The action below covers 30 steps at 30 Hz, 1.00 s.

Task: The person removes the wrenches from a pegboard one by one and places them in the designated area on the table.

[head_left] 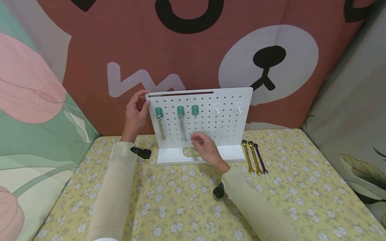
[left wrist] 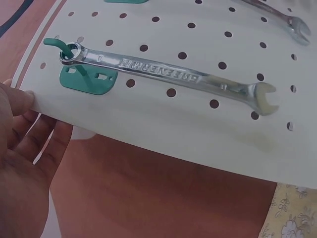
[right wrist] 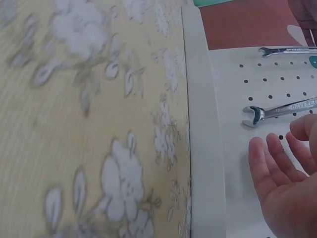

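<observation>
A white pegboard point(head_left: 224, 125) stands upright on its base. My left hand point(head_left: 136, 112) grips its upper left edge, with the thumb point(left wrist: 20, 99) on the front face and the fingers behind. Two silver combination wrenches hang by their ring ends from green hooks: the left wrench point(head_left: 161, 129) and the middle wrench point(head_left: 182, 129). A third green hook point(head_left: 195, 110) to their right is bare. In front of the board's lower part is my right hand point(head_left: 208, 149), holding nothing, its fingers loosely bent close to the open end of the middle wrench point(right wrist: 277, 113).
Two white hooks point(head_left: 217, 109) sit at the board's upper right. Right of the base, two gold wrenches point(head_left: 248, 156) and one purple wrench point(head_left: 260, 159) lie side by side on the flowered tablecloth point(head_left: 169, 207). A printed curtain point(head_left: 126, 40) hangs behind the board.
</observation>
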{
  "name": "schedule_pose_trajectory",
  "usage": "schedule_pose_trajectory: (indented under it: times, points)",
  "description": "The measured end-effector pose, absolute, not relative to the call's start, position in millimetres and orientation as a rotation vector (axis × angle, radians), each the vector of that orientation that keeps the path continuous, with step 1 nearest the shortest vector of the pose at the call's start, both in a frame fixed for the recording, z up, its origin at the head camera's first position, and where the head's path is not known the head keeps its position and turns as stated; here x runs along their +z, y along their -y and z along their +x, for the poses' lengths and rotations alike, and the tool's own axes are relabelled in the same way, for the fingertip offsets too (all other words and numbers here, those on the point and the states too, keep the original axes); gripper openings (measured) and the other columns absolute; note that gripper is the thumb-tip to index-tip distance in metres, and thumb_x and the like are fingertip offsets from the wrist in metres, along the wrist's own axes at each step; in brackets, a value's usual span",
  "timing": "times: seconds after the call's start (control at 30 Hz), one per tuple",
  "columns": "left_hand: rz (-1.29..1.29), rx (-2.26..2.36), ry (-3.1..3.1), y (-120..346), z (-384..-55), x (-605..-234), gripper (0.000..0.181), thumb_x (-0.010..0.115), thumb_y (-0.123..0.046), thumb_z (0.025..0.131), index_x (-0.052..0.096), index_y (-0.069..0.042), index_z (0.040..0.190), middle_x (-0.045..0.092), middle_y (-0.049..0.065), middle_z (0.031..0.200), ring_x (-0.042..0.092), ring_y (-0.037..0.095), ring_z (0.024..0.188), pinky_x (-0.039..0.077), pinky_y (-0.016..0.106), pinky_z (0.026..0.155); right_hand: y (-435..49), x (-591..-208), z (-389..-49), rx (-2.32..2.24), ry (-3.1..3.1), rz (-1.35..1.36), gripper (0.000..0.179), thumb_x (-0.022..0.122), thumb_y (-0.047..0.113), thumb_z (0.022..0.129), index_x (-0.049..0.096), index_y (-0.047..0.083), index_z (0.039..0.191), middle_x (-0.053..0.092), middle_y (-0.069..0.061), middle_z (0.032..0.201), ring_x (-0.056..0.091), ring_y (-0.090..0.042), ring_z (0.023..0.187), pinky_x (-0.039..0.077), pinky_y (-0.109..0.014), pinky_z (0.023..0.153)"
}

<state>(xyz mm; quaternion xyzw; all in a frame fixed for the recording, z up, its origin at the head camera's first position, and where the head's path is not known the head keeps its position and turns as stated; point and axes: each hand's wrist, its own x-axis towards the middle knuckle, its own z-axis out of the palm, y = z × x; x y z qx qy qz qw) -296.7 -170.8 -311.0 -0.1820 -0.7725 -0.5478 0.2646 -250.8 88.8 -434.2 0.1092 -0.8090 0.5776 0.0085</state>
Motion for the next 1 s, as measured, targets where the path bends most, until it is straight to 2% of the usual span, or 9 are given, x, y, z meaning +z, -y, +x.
schedule_pose_trajectory:
  times: [0.13, 0.3, 0.67, 0.9, 1.0]
  points:
    - [-0.493, -1.499, 2.088, 170, -295, -308, 0.034, 0.055, -0.001, 0.106, 0.056, -0.002, 0.14, 0.055, 0.021, 0.112, 0.055, 0.032, 0.094, 0.047, 0.023, 0.077, -84, -434, -257, 1.772, 2.52, 0.338, 0.027, 0.061, 0.02, 0.106, 0.065, 0.011, 0.131, 0.065, 0.0, 0.124, 0.061, -0.018, 0.117, 0.049, -0.036, 0.098]
    - [-0.48, -1.516, 2.096, 169, -292, -309, 0.034, 0.055, -0.001, 0.106, 0.056, -0.002, 0.14, 0.055, 0.023, 0.114, 0.055, 0.039, 0.096, 0.046, 0.022, 0.078, -75, -428, -260, 1.781, 2.521, 0.357, 0.027, 0.061, 0.016, 0.105, 0.065, 0.01, 0.131, 0.066, -0.002, 0.127, 0.06, -0.019, 0.12, 0.047, -0.037, 0.102]
    - [-0.502, -1.541, 2.085, 170, -292, -309, 0.034, 0.054, -0.001, 0.106, 0.055, 0.0, 0.139, 0.055, 0.025, 0.114, 0.056, 0.037, 0.096, 0.048, 0.026, 0.078, -60, -424, -269, 1.696, 2.608, 0.371, 0.026, 0.063, 0.018, 0.103, 0.066, 0.013, 0.129, 0.064, 0.001, 0.122, 0.06, -0.017, 0.115, 0.048, -0.036, 0.1]
    - [-0.511, -1.541, 2.079, 172, -293, -309, 0.034, 0.055, -0.001, 0.106, 0.055, 0.001, 0.139, 0.055, 0.024, 0.114, 0.057, 0.037, 0.096, 0.048, 0.023, 0.078, -58, -422, -268, 1.682, 2.641, 0.405, 0.018, 0.066, 0.019, 0.102, 0.069, 0.012, 0.118, 0.066, 0.0, 0.115, 0.062, -0.018, 0.109, 0.049, -0.037, 0.097]
    - [-0.514, -1.54, 2.072, 172, -293, -309, 0.034, 0.055, 0.0, 0.106, 0.055, 0.002, 0.139, 0.056, 0.025, 0.114, 0.057, 0.039, 0.096, 0.048, 0.026, 0.078, -58, -422, -267, 1.684, 2.646, 0.454, 0.017, 0.067, 0.019, 0.102, 0.069, 0.01, 0.116, 0.066, 0.0, 0.114, 0.063, -0.018, 0.108, 0.05, -0.036, 0.096]
